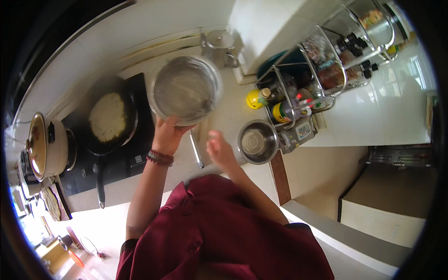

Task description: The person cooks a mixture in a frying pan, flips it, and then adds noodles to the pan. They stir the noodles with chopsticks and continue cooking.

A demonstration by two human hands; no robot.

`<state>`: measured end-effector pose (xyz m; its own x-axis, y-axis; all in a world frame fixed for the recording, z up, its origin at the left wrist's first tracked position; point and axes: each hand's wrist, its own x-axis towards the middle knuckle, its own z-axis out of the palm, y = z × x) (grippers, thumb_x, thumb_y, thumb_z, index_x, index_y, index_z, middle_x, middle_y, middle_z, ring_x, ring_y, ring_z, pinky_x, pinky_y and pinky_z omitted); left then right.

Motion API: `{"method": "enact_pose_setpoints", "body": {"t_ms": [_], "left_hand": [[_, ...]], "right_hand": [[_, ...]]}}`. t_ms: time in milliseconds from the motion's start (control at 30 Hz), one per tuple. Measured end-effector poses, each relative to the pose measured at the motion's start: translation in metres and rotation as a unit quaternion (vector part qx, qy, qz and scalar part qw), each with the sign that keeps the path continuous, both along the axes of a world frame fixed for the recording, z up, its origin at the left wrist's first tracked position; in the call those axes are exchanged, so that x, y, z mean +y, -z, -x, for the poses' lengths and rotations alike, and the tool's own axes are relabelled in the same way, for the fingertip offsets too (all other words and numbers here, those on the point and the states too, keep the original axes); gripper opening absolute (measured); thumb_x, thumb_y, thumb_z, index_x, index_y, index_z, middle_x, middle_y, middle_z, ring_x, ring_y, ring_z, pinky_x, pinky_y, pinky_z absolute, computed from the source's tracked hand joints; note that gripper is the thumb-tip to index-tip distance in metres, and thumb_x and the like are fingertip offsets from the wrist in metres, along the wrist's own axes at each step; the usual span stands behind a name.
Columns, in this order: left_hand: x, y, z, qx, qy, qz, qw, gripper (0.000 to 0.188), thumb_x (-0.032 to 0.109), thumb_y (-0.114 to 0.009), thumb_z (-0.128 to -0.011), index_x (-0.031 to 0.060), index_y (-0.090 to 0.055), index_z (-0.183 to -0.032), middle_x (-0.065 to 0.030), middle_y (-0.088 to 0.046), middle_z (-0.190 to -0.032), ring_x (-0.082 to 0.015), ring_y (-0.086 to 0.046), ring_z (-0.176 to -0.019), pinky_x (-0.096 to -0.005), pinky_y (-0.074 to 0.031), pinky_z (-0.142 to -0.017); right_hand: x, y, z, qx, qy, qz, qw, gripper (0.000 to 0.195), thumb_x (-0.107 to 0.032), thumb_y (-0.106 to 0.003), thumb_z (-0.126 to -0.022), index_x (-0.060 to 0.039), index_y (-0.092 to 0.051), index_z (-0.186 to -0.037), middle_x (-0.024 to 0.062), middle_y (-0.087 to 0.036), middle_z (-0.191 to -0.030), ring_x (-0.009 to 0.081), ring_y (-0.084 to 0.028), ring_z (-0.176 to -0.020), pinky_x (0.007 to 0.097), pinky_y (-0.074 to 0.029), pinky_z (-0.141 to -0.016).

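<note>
My left hand [167,134] grips the near rim of a large metal bowl [185,87], tilted so its inside shows, with a pale, batter-like film on it. My right hand [218,148], blurred and with its fingers curled, is just right of a metal utensil handle [196,148] on the counter; whether it holds anything small is not clear. A black frying pan [131,115] on the induction cooktop [140,178] holds a pale round pancake [107,117], yellowish along its edge. Its handle [99,185] points toward me.
A smaller metal bowl [257,141] stands right of my right hand. Behind the large bowl is a metal kettle [219,42]. Bottles, including a yellow one [257,99], crowd a chrome rack [329,59] at right. A lidded pot [52,147] stands left of the frying pan.
</note>
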<state>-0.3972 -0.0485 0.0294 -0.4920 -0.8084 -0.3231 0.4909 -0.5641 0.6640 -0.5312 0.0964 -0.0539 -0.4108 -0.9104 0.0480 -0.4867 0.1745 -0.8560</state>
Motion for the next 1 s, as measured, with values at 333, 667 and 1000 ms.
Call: {"method": "enact_pose_setpoints", "body": {"t_ms": [333,667,1000], "left_hand": [[0.012,0.093,0.110,-0.049,0.109,-0.198,0.973,0.039,-0.008,-0.045,-0.083,-0.0058,-0.040,-0.122,-0.0241,-0.050,-0.118,-0.0402,-0.057,-0.105,-0.0560,-0.055,-0.085],[0.018,0.100,0.100,-0.311,0.209,-0.050,0.926,0.050,0.020,-0.059,-0.087,0.0115,-0.037,-0.131,-0.0190,-0.049,-0.123,-0.0358,-0.062,-0.099,-0.0430,-0.057,-0.071],[0.029,0.104,0.090,-0.702,0.186,0.374,0.577,0.044,0.031,-0.064,-0.084,0.0001,-0.049,-0.111,-0.0207,-0.059,-0.104,-0.0411,-0.061,-0.092,-0.0491,-0.051,-0.077]], "right_hand": [[0.040,0.002,0.046,-0.061,-0.009,-0.100,0.993,0.040,-0.019,-0.052,-0.091,-0.0062,-0.042,-0.128,0.0162,-0.065,-0.082,0.0274,-0.065,-0.070,0.0368,-0.051,-0.069],[0.048,0.000,0.059,-0.187,-0.050,-0.104,0.976,0.049,-0.013,-0.052,-0.092,-0.0076,-0.033,-0.137,0.0112,-0.062,-0.081,0.0169,-0.064,-0.068,0.0306,-0.050,-0.066],[0.033,-0.040,0.061,-0.162,-0.076,-0.074,0.981,0.048,-0.004,-0.050,-0.092,-0.0077,-0.032,-0.137,0.0103,-0.061,-0.082,0.0157,-0.063,-0.068,0.0284,-0.050,-0.067]]}}
